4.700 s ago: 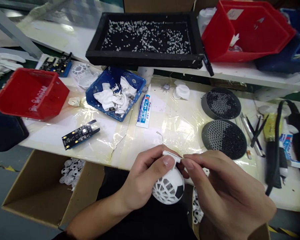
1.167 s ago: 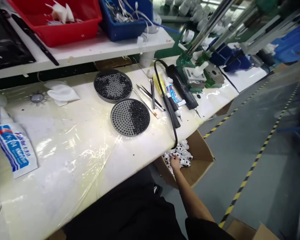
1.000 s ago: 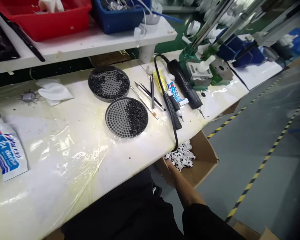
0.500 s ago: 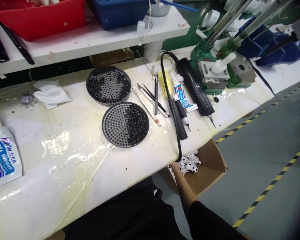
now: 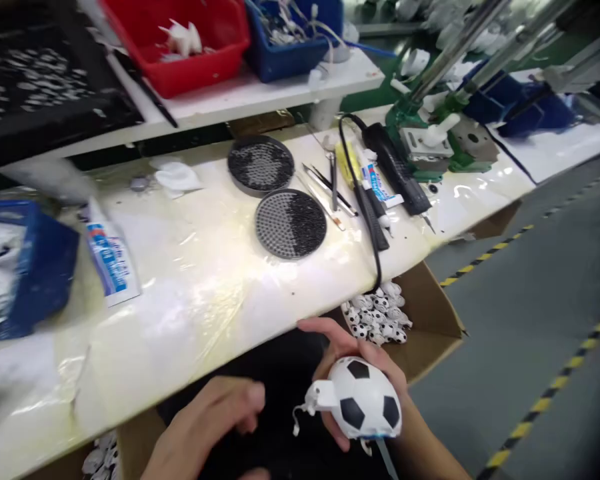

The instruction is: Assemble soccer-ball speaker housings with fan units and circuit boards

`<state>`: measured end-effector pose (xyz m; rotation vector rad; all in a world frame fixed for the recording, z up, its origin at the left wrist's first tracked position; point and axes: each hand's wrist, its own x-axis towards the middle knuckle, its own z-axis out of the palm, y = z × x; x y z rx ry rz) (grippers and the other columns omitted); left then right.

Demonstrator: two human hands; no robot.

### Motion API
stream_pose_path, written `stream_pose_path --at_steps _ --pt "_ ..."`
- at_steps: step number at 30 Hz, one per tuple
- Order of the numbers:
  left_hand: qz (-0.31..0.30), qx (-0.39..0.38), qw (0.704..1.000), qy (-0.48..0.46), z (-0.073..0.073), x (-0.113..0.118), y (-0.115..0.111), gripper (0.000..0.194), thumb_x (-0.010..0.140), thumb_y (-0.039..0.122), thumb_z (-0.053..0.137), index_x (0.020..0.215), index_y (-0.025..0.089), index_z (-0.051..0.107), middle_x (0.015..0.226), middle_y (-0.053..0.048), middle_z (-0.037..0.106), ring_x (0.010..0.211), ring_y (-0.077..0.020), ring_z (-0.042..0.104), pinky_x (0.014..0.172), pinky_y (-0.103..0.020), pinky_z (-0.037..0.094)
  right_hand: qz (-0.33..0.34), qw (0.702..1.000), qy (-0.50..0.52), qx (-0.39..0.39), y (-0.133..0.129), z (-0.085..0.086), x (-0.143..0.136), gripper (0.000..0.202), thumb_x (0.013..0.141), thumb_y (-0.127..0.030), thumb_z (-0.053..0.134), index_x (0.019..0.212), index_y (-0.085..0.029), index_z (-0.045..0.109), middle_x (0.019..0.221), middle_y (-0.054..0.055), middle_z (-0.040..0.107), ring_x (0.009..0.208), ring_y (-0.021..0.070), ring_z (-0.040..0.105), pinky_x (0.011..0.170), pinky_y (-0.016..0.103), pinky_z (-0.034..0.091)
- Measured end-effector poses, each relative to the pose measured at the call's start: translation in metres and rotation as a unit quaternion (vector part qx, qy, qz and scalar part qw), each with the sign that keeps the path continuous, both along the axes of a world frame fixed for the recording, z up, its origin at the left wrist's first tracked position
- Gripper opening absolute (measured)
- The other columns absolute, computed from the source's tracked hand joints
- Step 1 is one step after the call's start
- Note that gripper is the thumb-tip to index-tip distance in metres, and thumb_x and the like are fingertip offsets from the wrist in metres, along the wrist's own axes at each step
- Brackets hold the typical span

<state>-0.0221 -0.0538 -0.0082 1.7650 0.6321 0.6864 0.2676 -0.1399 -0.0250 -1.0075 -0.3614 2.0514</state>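
My right hand (image 5: 343, 343) is closed around a football-patterned plastic piece (image 5: 363, 400), a rounded white body with black pentagons, in front of the table's edge. A small white part with a short wire and plug juts from its left side, and a thin pale strip hangs below. My left hand (image 5: 210, 420) is to the left of it, slightly blurred, fingers apart and holding nothing. Beyond my right hand a cardboard box (image 5: 435, 327) contains several more white-and-black pieces (image 5: 377, 313).
On the table (image 5: 180, 320) are two round trays of small black parts (image 5: 307, 223), tweezers (image 5: 335, 180), a black electric screwdriver (image 5: 397, 170) and glue tubes (image 5: 113, 260). A blue bin (image 5: 55, 267) stands left. Red (image 5: 200, 70) and blue (image 5: 295, 57) bins sit on a shelf.
My right hand has come out of the cardboard box and now holds the football-patterned piece. My left hand has come into view. The camera has turned left.
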Motion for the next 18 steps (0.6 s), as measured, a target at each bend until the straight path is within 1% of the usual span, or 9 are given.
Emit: stream_pose_path --at_steps 1,2,4,6,8,11,13,15,18 --pt "0.040 -0.005 0.999 -0.037 0.011 0.014 0.006 0.078 0.098 0.044 0.083 0.168 0.039 0.051 0.118 -0.008 0.078 0.093 -0.0231 0.077 0.089 -0.035 0.070 0.015 0.999 0.030 0.028 0.015 0.012 -0.015 0.113 0.087 -0.096 0.054 0.173 -0.026 0.033 0.075 0.003 0.076 0.051 0.0249 0.070 0.045 0.029 0.052" --pt "0.022 -0.011 0.999 -0.043 0.021 0.025 0.013 0.083 0.096 0.047 0.087 0.170 0.037 0.050 0.127 -0.011 0.077 0.101 -0.0240 0.077 0.093 -0.035 0.069 0.017 0.998 0.048 0.048 0.029 0.023 -0.028 0.101 0.095 -0.091 0.050 0.173 -0.027 0.037 0.083 0.005 0.079 0.055 0.0225 0.071 0.046 0.026 0.051" --pt "0.000 0.003 0.996 -0.084 0.034 0.037 0.027 0.062 0.097 0.043 0.089 0.155 0.036 0.068 0.132 -0.012 0.075 0.111 -0.0242 0.077 0.090 -0.032 0.068 -0.005 0.995 0.061 0.085 0.056 0.042 -0.049 0.080 0.106 -0.080 0.046 0.167 -0.028 0.050 0.100 0.007 0.082 0.064 0.0175 0.073 0.054 0.023 0.052" --pt "0.057 -0.010 0.991 -0.117 0.040 0.035 0.038 0.055 0.090 0.046 0.095 0.142 0.034 0.078 0.115 -0.008 0.077 0.097 -0.0193 0.075 0.083 -0.028 0.065 -0.031 0.994 0.035 0.103 0.078 0.054 -0.063 0.072 0.110 -0.075 0.046 0.161 -0.027 0.060 0.106 0.008 0.082 0.077 0.0171 0.077 0.068 0.025 0.057" --pt "0.134 -0.034 0.982 -0.130 0.041 0.027 0.041 0.049 0.086 0.050 0.097 0.129 0.031 0.085 0.100 -0.004 0.075 0.083 -0.0149 0.070 0.073 -0.023 0.060 -0.031 0.992 -0.019 0.122 0.093 0.058 -0.070 0.073 0.111 -0.077 0.044 0.162 -0.028 0.059 0.099 0.008 0.081 0.083 0.0206 0.078 0.075 0.030 0.060" --pt "0.258 -0.069 0.953 -0.142 0.038 0.019 0.038 0.034 0.089 0.046 0.096 0.115 0.027 0.086 0.091 -0.001 0.070 0.075 -0.0114 0.067 0.063 -0.019 0.053 -0.023 0.970 -0.158 0.184 0.108 0.052 -0.075 0.077 0.110 -0.084 0.037 0.166 -0.034 0.052 0.082 0.003 0.073 0.066 0.0206 0.069 0.059 0.031 0.055" --pt "0.328 -0.080 0.925 -0.174 0.035 0.019 0.037 0.020 0.094 0.036 0.093 0.109 0.026 0.084 0.089 0.001 0.068 0.072 -0.0104 0.071 0.063 -0.019 0.056 -0.044 0.918 -0.272 0.286 0.115 0.043 -0.077 0.075 0.107 -0.084 0.044 0.165 -0.037 0.052 0.090 0.003 0.072 0.068 0.0193 0.066 0.057 0.031 0.055" --pt "0.376 -0.080 0.901 -0.202 0.033 0.020 0.038 0.011 0.097 0.026 0.089 0.102 0.025 0.079 0.089 0.003 0.067 0.068 -0.0101 0.077 0.063 -0.019 0.060 -0.081 0.841 -0.357 0.399 0.120 0.034 -0.080 0.069 0.108 -0.078 0.053 0.163 -0.036 0.055 0.112 0.007 0.071 0.085 0.0202 0.070 0.066 0.031 0.061" --pt "0.421 -0.061 0.884 -0.194 0.030 0.020 0.042 0.012 0.098 0.023 0.087 0.099 0.023 0.076 0.091 0.004 0.066 0.066 -0.0108 0.079 0.062 -0.020 0.061 -0.122 0.720 -0.458 0.506 0.126 0.029 -0.087 0.050 0.111 -0.047 0.069 0.159 -0.035 0.061 0.128 0.008 0.064 0.100 0.0173 0.070 0.077 0.028 0.066"
